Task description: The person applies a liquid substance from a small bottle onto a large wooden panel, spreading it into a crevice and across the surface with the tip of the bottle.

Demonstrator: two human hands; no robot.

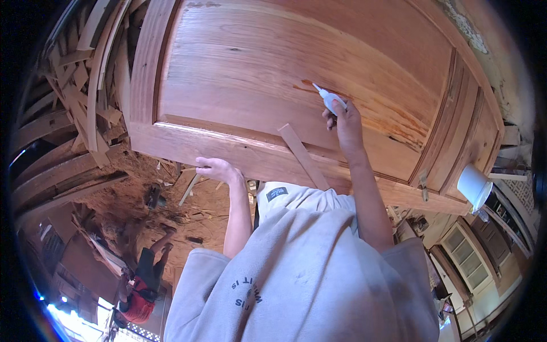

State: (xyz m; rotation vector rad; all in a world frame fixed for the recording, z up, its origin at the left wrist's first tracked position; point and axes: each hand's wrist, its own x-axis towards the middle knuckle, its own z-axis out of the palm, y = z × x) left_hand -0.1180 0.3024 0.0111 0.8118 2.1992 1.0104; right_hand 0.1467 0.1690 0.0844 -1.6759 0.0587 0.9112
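Note:
A large wooden door (239,74) with raised panels lies flat in front of me. My right hand (347,122) is closed round a small white squeeze bottle (329,99), its thin nozzle pointing at the panel. Close to the tip, a dark orange-brown wet-looking streak (307,82) marks the wood, and more such streaks run to the right along the grain. My left hand (219,170) rests on the door's near edge with its fingers stretched to the left, holding nothing. Between my hands, a flat wooden strip (302,155) leans across the near rail, its lower end by my waist.
A white tub (474,185) sits at the door's right end. Stacked boards and offcuts (85,85) crowd the left side. Shavings and scraps cover the floor (148,199). Another person in red (138,302) is at lower left. A glazed wooden frame (467,256) stands at right.

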